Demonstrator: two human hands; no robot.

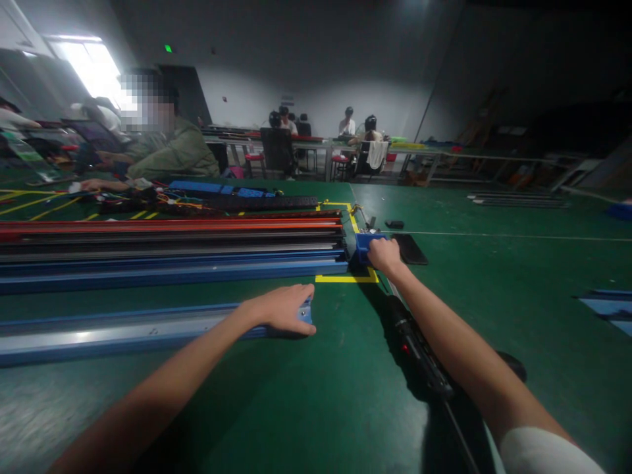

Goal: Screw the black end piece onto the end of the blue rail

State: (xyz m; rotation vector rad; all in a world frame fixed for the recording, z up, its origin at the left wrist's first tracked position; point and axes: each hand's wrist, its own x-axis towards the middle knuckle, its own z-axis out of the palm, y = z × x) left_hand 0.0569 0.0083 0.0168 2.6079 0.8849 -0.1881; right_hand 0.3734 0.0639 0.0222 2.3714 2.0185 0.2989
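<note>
My left hand (282, 311) lies over the right end of a long blue channel rail (148, 332) with a shiny metal inner face. Its thumb and fingers are spread apart across the rail's width, and a small screw or hole shows between them. Farther off, my right hand (386, 254) is curled at a small blue bin (363, 246); its fingertips are hidden, so what they pinch does not show. Beneath my right forearm lies a black powered screwdriver (417, 349) with a red button and a cord.
Blue, black and red rails (172, 268) lie side by side behind the left hand. A dark flat pad (409, 249) sits right of the bin. Yellow tape (345, 279) marks the green table (494, 276). A co-worker (172, 145) sits at wiring across the table.
</note>
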